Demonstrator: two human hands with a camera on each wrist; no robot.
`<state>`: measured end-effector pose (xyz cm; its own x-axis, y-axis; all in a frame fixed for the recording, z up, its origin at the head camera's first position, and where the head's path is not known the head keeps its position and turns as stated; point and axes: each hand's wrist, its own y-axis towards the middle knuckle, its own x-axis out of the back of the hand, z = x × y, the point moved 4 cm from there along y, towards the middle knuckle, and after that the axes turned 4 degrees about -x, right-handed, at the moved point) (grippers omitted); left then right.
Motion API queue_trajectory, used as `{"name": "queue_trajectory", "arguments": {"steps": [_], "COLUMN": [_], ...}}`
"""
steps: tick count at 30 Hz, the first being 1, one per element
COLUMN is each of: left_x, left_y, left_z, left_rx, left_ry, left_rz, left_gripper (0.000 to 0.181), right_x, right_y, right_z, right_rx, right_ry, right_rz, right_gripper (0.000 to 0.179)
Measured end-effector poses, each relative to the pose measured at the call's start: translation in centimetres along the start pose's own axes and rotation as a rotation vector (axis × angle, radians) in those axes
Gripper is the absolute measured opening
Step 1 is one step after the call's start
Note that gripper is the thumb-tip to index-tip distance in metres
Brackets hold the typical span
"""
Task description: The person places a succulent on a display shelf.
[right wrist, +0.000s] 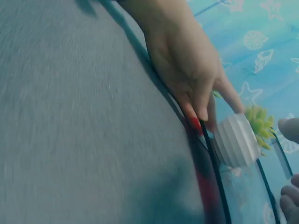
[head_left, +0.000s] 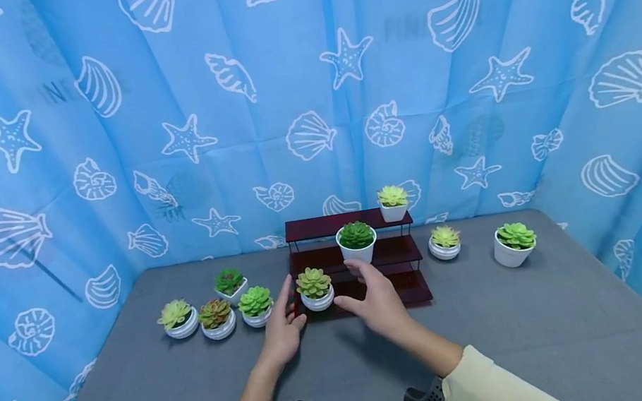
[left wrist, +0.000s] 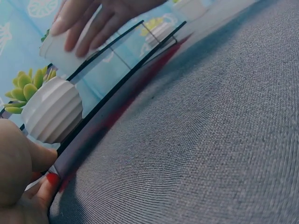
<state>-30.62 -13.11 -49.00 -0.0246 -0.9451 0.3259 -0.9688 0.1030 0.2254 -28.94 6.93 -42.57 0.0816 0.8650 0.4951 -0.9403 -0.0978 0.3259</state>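
A tiered dark red display stand (head_left: 399,296) holds potted succulents on its steps. My left hand (head_left: 282,333) is at the left front corner of the bottom step, its thumb and fingertips right at the stand's edge. Beside it, a ribbed white pot with a yellow-green succulent (head_left: 315,289) sits on that step. My right hand (head_left: 377,301) hovers over the steps, thumb and index finger spread apart, with nothing held. Just behind its fingertips, a dark green succulent in a white pot (head_left: 357,243) rests on the middle step. In the left wrist view, the right fingers (left wrist: 88,35) overlap this pot.
A light green succulent (head_left: 393,203) tops the stand's right end. Left of the stand are several potted succulents, including a reddish one (head_left: 217,319). Two more, a yellow-green one (head_left: 445,243) and a green one (head_left: 514,245), stand to the right. A blue shell-print curtain (head_left: 310,138) hangs behind the grey tabletop (head_left: 353,381).
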Motion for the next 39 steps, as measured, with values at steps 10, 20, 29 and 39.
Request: {"name": "queue_trajectory", "arguments": {"steps": [10, 20, 29, 39], "left_x": [-0.1, -0.1, 0.0, 0.1], "left_y": [0.0, -0.1, -0.2, -0.6], "left_z": [0.0, 0.0, -0.2, -1.3], "left_rx": [-0.005, -0.001, 0.011, 0.003], "left_ry": [-0.020, -0.016, -0.034, -0.058], "left_rz": [0.007, 0.009, 0.015, 0.025], "left_gripper": [0.079, 0.079, 0.079, 0.077], "right_x": [4.4, 9.1, 12.8, 17.4], "right_y": [-0.3, -0.5, -1.0, 0.2], "right_z": [-1.1, -4.9, -7.6, -10.7], "right_rx": [0.285, 0.420, 0.359, 0.158], "right_ry": [-0.250, -0.402, -0.512, -0.557], "right_rz": [-0.143, -0.301, -0.398, -0.552], "right_gripper": [0.061, 0.061, 0.065, 0.076]}}
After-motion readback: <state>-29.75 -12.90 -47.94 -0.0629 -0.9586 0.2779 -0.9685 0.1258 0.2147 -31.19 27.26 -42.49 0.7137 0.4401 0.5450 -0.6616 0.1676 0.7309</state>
